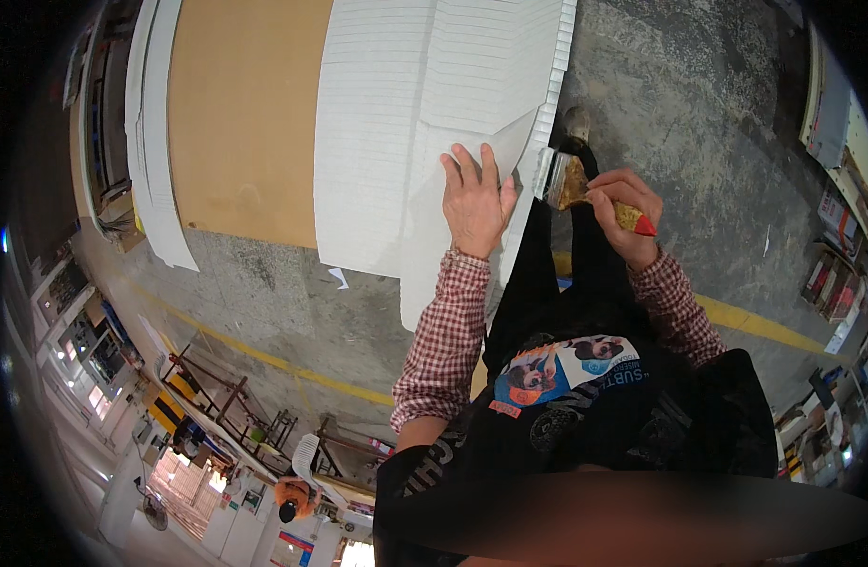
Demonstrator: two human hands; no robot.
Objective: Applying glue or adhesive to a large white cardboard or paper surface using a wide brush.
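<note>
A paintbrush (573, 183) at the right edge of lined white sheets (386, 132).
The brush head sits just beside the white sheets' right edge; whether it touches cannot be told. Right of the sheets, the right grip (628, 215) is closed round the red-tipped handle, apparently to guide it finely. On the sheets, the left grip (475, 210) lies palm down, fingers spread, holding nothing, seemingly to steady them. Left of the sheets is a brown board (245, 123); past their lower edge, a paper scrap (338, 277). No writing is readable on the sheets; below right, a black shirt (632, 416) carries printed lettering and pictures.
</note>
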